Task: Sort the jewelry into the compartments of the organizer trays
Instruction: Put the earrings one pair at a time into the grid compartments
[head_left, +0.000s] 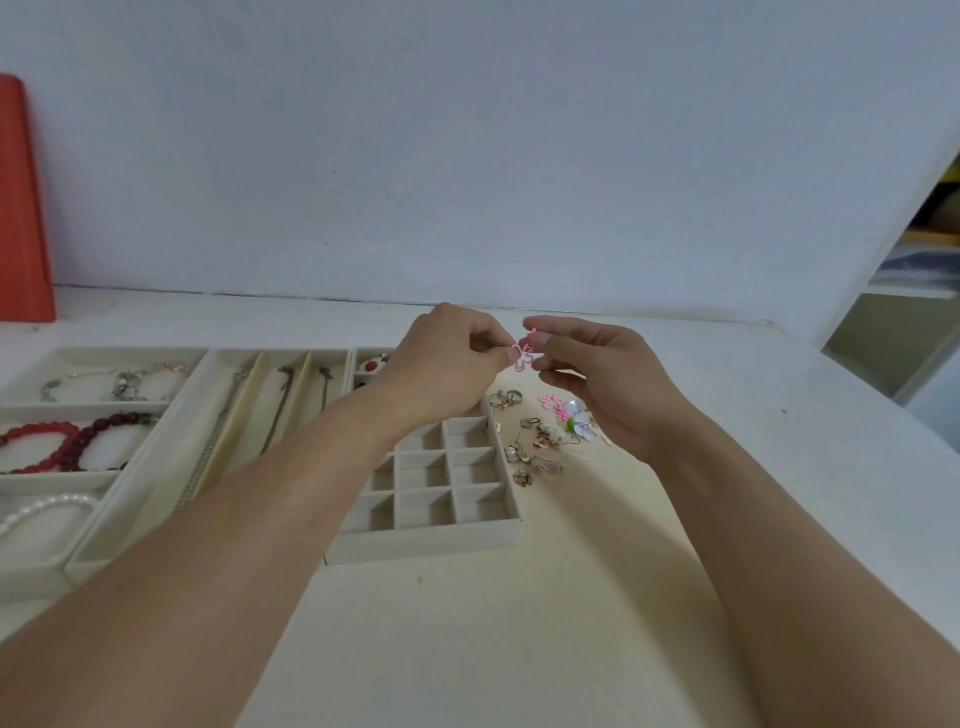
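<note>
A pink flower-shaped earring (521, 357) hangs in the air above the far end of the grid tray (441, 488), held between both hands. The left hand (447, 358) pinches its petals between thumb and forefinger, fingers curled in. The right hand (597, 374) pinches the earring's upper end with thumb and forefinger, its other fingers loosely bent below.

Just right of the grid tray, a second pink flower earring (552, 404) lies on the desk (519, 623), beside a pale sequin-like earring with a green bit (581, 423). Near these, still to the right of the grid tray, sits a loose heap of gold-toned earrings (535, 441), with a ring-like piece (506, 399) at its far side. The grid tray's small square compartments that show look bare; its far part is hidden by the left forearm.

Touching the grid tray's left side is a tray of long slots (249, 415), each holding a chain. Further left of that is a tray with wide compartments (78, 405): silver bracelets (124, 384) in the farthest, dark red bead bracelets (67, 441) in the middle, a white pearl strand (47, 506) in the nearest. Behind the grid tray's far left corner, a red and white piece (371, 364) peeks out in a compartment. An orange-red object (23, 208) stands against the wall far to the left of the trays.
</note>
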